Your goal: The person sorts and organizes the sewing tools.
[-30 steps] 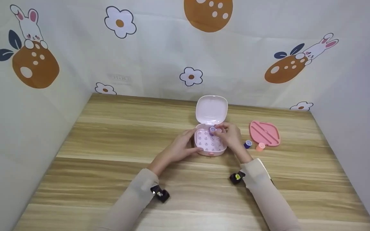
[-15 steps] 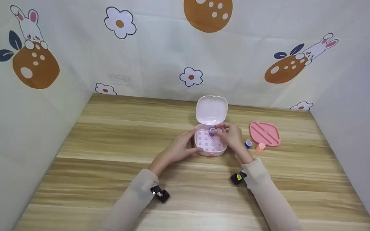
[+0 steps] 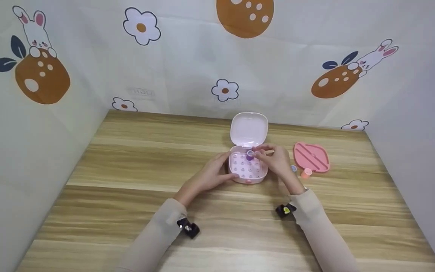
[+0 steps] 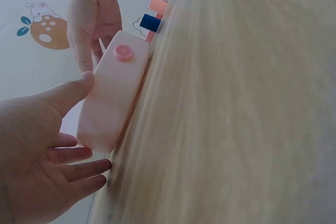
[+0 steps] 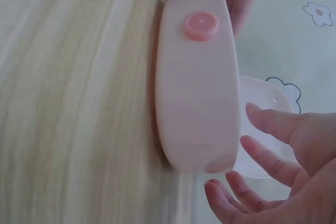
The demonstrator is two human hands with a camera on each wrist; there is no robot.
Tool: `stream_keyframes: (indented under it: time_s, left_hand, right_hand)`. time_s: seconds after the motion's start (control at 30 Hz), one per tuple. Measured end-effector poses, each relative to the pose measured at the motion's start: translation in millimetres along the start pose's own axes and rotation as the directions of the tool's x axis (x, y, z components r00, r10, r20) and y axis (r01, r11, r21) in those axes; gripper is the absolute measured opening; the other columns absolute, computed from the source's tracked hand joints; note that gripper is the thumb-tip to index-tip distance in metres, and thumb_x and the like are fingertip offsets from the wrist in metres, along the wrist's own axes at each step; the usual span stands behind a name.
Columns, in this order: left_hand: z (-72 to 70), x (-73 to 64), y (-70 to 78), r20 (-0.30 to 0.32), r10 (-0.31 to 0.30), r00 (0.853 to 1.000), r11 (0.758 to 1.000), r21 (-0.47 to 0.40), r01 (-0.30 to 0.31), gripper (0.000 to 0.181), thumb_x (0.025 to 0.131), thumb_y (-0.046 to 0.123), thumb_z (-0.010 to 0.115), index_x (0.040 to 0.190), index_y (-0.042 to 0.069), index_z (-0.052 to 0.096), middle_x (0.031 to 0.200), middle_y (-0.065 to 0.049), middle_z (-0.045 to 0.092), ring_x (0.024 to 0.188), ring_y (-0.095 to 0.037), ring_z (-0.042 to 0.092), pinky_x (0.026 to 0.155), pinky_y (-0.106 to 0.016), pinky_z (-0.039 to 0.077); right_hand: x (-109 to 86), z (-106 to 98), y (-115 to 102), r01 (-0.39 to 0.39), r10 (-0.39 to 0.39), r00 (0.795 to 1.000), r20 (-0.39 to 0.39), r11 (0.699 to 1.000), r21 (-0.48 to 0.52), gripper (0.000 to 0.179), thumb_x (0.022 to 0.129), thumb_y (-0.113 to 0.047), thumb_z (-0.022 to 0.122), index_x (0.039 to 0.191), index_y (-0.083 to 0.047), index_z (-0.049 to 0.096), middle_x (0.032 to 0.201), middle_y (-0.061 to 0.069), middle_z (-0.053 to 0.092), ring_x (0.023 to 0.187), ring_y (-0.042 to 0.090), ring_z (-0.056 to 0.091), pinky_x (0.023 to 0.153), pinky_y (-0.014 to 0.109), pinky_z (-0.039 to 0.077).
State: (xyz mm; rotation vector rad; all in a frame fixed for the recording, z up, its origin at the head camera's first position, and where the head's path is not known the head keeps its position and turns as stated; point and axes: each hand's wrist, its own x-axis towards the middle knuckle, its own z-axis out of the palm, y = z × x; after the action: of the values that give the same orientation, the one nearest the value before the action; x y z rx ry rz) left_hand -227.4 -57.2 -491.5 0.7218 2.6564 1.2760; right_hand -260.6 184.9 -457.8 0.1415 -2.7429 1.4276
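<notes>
A pale pink plastic box (image 3: 242,163) sits on the wooden table, its lid (image 3: 249,129) tipped back and its floor dotted with small bumps. In the right wrist view a round pink catch (image 5: 201,25) shows on its front. My left hand (image 3: 213,173) holds the box's left side, thumb at the front rim. A small purple cup (image 3: 250,156) with a white rim stands inside near the back. My right hand (image 3: 277,158) is over the box's back right, fingertips beside the purple cup. In the right wrist view its thumb and fingers are spread apart.
To the right lies a flat pink slotted plate (image 3: 311,156), with a peach cup (image 3: 306,173) by its front edge. A blue cup (image 3: 294,168) is partly hidden by my right wrist. Patterned cloth walls (image 3: 179,68) enclose the table (image 3: 145,151).
My right hand and forearm have shifted slightly right, now covering more of the blue cup. The purple cup stays in the box. My left hand has not moved.
</notes>
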Motion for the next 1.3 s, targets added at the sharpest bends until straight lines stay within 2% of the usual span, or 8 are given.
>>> stream_keyframes:
  time_s: [0.17, 0.37, 0.6, 0.77, 0.97, 1.03, 1.2, 1.3]
  left_hand:
    - [-0.1, 1.0, -0.6, -0.006, 0.020, 1.000, 1.000, -0.006, -0.020, 0.084, 0.096, 0.026, 0.078, 0.160, -0.007, 0.035, 0.159, -0.029, 0.045, 0.149, -0.043, 0.042, 0.128, -0.052, 0.032]
    - [-0.9, 1.3, -0.3, -0.009, 0.029, 1.000, 1.000, -0.005, -0.029, 0.084, 0.096, 0.025, 0.079, 0.160, -0.007, 0.035, 0.159, -0.029, 0.045, 0.149, -0.043, 0.043, 0.128, -0.051, 0.033]
    - [-0.9, 1.0, 0.3, -0.009, 0.021, 1.000, 1.000, -0.005, -0.021, 0.085, 0.095, 0.025, 0.079, 0.160, -0.007, 0.035, 0.159, -0.029, 0.046, 0.148, -0.043, 0.044, 0.128, -0.051, 0.033]
    - [-0.7, 1.0, 0.5, -0.010, 0.015, 1.000, 1.000, -0.009, -0.015, 0.086, 0.096, 0.026, 0.079, 0.161, -0.006, 0.034, 0.159, -0.028, 0.046, 0.148, -0.042, 0.044, 0.128, -0.051, 0.033]
    - [0.1, 1.4, -0.6, -0.011, 0.021, 1.000, 1.000, -0.012, -0.021, 0.085, 0.096, 0.026, 0.079, 0.161, -0.006, 0.034, 0.159, -0.028, 0.045, 0.149, -0.042, 0.044, 0.128, -0.050, 0.033]
    - [0.4, 1.2, -0.7, -0.013, 0.026, 1.000, 1.000, -0.010, -0.026, 0.085, 0.096, 0.025, 0.079, 0.161, -0.007, 0.034, 0.159, -0.029, 0.045, 0.149, -0.043, 0.043, 0.128, -0.051, 0.032]
    - [0.6, 0.4, -0.3, -0.021, 0.037, 0.999, 0.999, 0.003, -0.037, 0.083, 0.096, 0.024, 0.078, 0.159, -0.008, 0.035, 0.158, -0.029, 0.046, 0.148, -0.044, 0.044, 0.128, -0.052, 0.033]
    - [0.5, -0.2, 0.3, -0.019, 0.030, 0.999, 1.000, 0.004, -0.030, 0.083, 0.096, 0.025, 0.078, 0.159, -0.009, 0.035, 0.158, -0.029, 0.046, 0.148, -0.044, 0.044, 0.127, -0.052, 0.033]
  right_hand:
    - [-4.9, -9, 1, -0.005, 0.005, 1.000, 0.027, 1.000, -0.009, 0.032, 0.093, -0.015, 0.081, 0.118, 0.005, 0.075, 0.123, 0.030, 0.071, 0.096, 0.040, 0.073, 0.071, 0.018, 0.053]
    - [-11.6, -18, 1, -0.027, 0.027, 0.999, 0.032, 1.000, 0.008, 0.033, 0.092, -0.013, 0.081, 0.118, 0.007, 0.075, 0.126, 0.033, 0.068, 0.094, 0.037, 0.076, 0.064, 0.015, 0.054]
    - [-18.3, -26, 2, -0.037, 0.037, 0.999, 0.011, 0.999, -0.025, 0.034, 0.091, -0.014, 0.082, 0.119, 0.005, 0.075, 0.126, 0.032, 0.068, 0.101, 0.044, 0.075, 0.073, 0.023, 0.061]
    - [-22.1, -32, 2, -0.030, 0.030, 1.000, -0.002, 0.999, -0.043, 0.035, 0.090, -0.013, 0.082, 0.119, 0.005, 0.075, 0.126, 0.031, 0.069, 0.101, 0.044, 0.074, 0.074, 0.022, 0.059]
    - [-28.8, -41, 2, -0.018, 0.017, 1.000, -0.023, 0.998, -0.052, 0.034, 0.091, -0.014, 0.082, 0.118, 0.006, 0.075, 0.126, 0.032, 0.068, 0.101, 0.046, 0.072, 0.082, 0.033, 0.062]
    - [-30.6, -43, 2, -0.019, 0.018, 0.999, -0.029, 0.998, -0.054, 0.034, 0.091, -0.013, 0.082, 0.118, 0.006, 0.075, 0.127, 0.032, 0.068, 0.102, 0.046, 0.072, 0.081, 0.031, 0.062]
    - [-34.5, -49, 4, -0.023, 0.021, 0.999, -0.039, 0.998, -0.052, 0.035, 0.091, -0.013, 0.083, 0.119, 0.006, 0.075, 0.129, 0.030, 0.068, 0.103, 0.043, 0.073, 0.072, 0.016, 0.055]
    - [-36.4, -52, 6, -0.025, 0.024, 0.999, -0.042, 0.999, -0.032, 0.035, 0.091, -0.011, 0.083, 0.120, 0.007, 0.074, 0.129, 0.030, 0.068, 0.102, 0.042, 0.074, 0.068, 0.012, 0.053]
